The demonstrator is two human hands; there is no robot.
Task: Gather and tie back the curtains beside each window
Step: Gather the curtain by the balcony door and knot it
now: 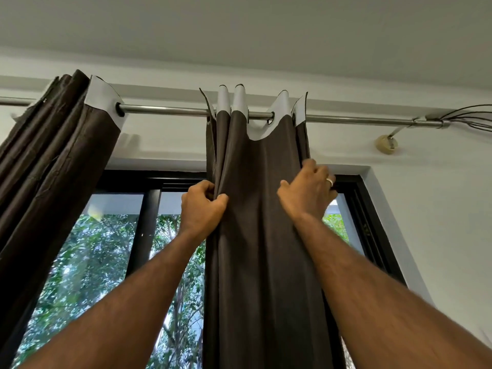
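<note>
Overhead, a dark brown eyelet curtain with a white top band (262,209) hangs vertically at the frame's centre from a horizontal steel rod (170,111). No writing is legible. At mid-frame the left hand (203,206) pinches its bunched left folds; the right hand (308,193), wearing a ring, grips its right edge. A second brown curtain (50,161) hangs upper left, before the black-framed window (145,230).

Both forearms are bare, and the right hand (308,194) wears 1 silver ring (329,181).
</note>
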